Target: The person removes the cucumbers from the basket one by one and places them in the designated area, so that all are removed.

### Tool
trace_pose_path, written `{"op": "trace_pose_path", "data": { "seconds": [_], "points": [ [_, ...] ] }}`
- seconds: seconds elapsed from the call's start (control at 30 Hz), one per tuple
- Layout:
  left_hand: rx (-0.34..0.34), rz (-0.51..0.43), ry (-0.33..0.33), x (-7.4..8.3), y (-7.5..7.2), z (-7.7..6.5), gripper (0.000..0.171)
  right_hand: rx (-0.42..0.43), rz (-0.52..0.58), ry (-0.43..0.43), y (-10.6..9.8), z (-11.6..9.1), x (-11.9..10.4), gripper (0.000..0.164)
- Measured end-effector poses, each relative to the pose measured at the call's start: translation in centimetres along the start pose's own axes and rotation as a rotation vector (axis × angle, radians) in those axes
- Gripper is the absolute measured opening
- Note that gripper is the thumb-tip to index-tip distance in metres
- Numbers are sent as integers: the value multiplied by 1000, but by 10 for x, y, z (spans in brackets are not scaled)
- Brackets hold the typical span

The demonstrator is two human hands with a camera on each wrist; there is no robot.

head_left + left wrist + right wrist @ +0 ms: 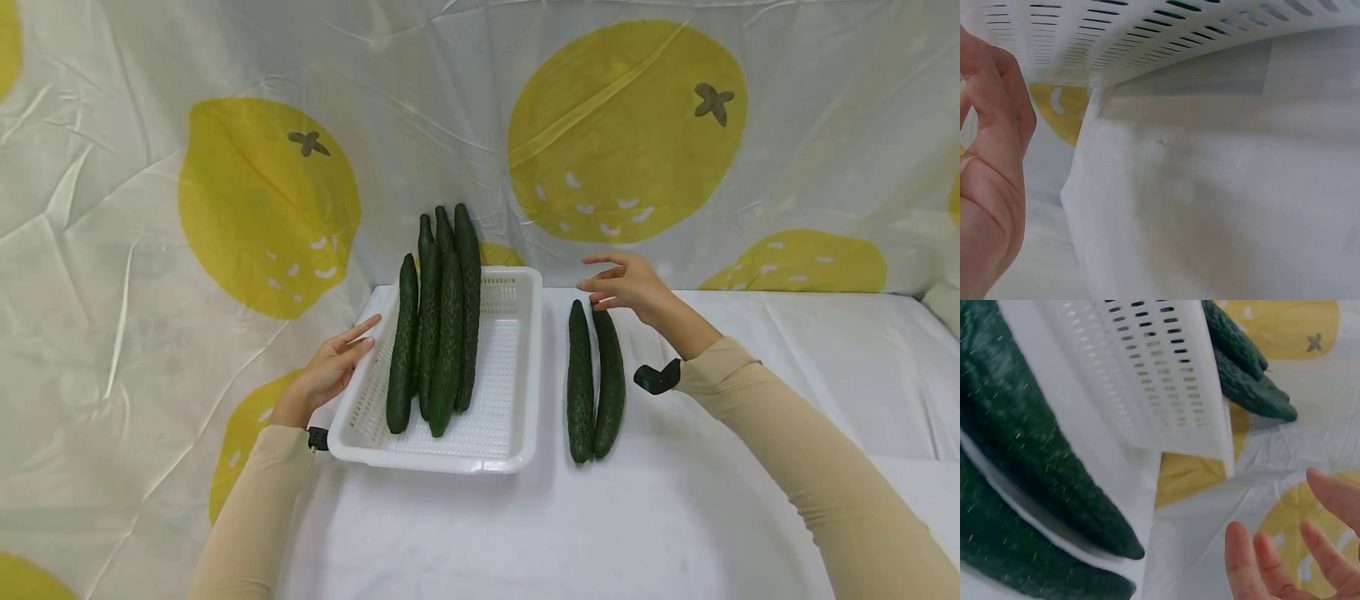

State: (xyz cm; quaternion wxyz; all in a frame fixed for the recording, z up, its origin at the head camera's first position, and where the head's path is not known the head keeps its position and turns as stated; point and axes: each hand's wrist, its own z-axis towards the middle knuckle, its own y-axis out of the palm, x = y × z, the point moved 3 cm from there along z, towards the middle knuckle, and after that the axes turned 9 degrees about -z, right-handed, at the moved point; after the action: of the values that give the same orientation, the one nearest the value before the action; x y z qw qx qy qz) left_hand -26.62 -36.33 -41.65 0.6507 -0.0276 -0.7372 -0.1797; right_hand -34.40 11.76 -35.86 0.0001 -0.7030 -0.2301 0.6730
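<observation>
A white plastic basket [501,375] with slotted walls stands on the table, and several long dark green cucumbers [447,358] lean in its left half, their upper ends past the far rim. My left hand [327,372] is at the basket's left side, fingers extended near the rim. To the right of the basket, two more cucumbers [580,392] lie side by side on the cloth. Over their far ends hovers my right hand [626,287], fingers loosely spread and holding nothing. In the right wrist view its fingers [1239,556] are apart from the two cucumbers [1041,462].
White cloth [600,533] covers the table. Behind and to the left hangs a pale curtain [420,100] printed with yellow lemons, close to the basket's far rim. A dark wrist camera [657,377] sits on the right sleeve.
</observation>
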Motion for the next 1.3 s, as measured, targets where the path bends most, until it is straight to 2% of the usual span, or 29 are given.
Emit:
{"op": "trace_pose_path", "data": {
  "seconds": [0.43, 0.73, 1.07, 1.3],
  "points": [
    [-38, -20, 22, 0, 1, 0, 52, -41, 84, -18, 43, 17, -39, 58],
    [-20, -8, 22, -1, 1, 1, 52, -90, 140, -21, 78, 30, -61, 58],
    [-3, 32, 26, -1, 0, 1, 54, -123, 164, 3, 119, 41, -69, 60],
    [-9, 13, 20, -2, 0, 2, 55, -111, 193, 34, 143, 47, -67, 59]
  ]
}}
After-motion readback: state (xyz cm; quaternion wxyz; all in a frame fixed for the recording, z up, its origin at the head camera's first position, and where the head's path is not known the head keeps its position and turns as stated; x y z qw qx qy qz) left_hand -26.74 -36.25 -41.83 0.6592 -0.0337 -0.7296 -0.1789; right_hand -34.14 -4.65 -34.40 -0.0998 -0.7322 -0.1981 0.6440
